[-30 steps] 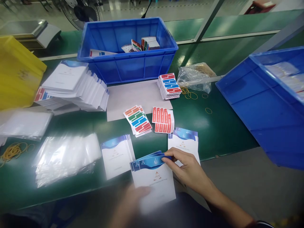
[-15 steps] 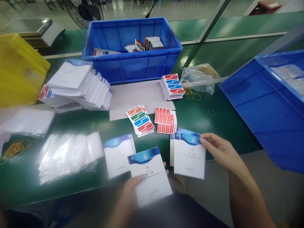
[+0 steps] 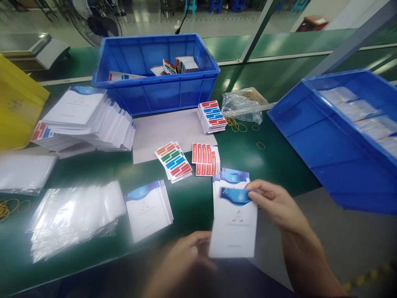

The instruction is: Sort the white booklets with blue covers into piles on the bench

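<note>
Since half a second ago the right hand (image 3: 276, 205) has come in from the right-hand pile and now pinches the blue top edge of the white booklet (image 3: 234, 225), which has shifted right and sits in front of that pile, while the left hand (image 3: 182, 260) has slid along to its lower left corner. Both grips are closed on this one booklet: the right with thumb and fingers on the top band, the left blurred by motion, so its fingers are hard to separate and only its contact at the bottom corner is clear. The booklet is held just above the near edge of the green tabletop (image 3: 266, 161), hiding most of the right booklet pile (image 3: 232, 176) behind it. A second small pile, the left booklet pile (image 3: 149, 207), lies well to the left. Two fans of sticker sheets lie beyond: multicoloured sticker sheets (image 3: 173, 160) and red sticker sheets (image 3: 205, 159), with a third stack of stickers (image 3: 212, 116) farther off. Two blue crates show: the far crate (image 3: 155, 74) and the right crate (image 3: 338, 136), the latter cut off by the frame. The clear bags (image 3: 71, 215) at near left are blurred and uncountable, as is the tall booklet stack (image 3: 87, 118). The yellow bin (image 3: 17, 107) is cut off at the left.
</note>
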### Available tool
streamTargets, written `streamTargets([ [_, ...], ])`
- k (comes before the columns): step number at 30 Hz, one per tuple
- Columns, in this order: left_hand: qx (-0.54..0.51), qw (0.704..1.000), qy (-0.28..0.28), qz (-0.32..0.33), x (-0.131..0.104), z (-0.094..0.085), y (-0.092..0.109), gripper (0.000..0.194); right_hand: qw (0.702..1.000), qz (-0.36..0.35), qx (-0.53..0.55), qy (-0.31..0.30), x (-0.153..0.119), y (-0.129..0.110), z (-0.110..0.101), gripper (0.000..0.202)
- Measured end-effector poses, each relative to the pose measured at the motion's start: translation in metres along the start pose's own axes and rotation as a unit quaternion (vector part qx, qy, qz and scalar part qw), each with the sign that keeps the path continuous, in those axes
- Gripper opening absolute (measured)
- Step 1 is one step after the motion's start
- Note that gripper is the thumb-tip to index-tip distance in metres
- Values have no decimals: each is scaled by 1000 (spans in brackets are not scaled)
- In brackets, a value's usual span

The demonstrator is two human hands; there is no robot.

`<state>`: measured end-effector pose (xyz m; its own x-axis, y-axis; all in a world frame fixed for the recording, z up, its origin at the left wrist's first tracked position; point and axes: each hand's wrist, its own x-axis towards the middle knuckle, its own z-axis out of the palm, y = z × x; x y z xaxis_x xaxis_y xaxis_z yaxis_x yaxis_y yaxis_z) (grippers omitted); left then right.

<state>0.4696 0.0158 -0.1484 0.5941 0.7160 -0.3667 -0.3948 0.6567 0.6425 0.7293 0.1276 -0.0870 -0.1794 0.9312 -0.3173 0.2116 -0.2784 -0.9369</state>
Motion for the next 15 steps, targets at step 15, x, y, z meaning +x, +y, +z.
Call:
streamTargets([
  [15,-140,982,128,-3,-54,-51,-46,42,848,-310,-362,-232,74,-18,152,44],
])
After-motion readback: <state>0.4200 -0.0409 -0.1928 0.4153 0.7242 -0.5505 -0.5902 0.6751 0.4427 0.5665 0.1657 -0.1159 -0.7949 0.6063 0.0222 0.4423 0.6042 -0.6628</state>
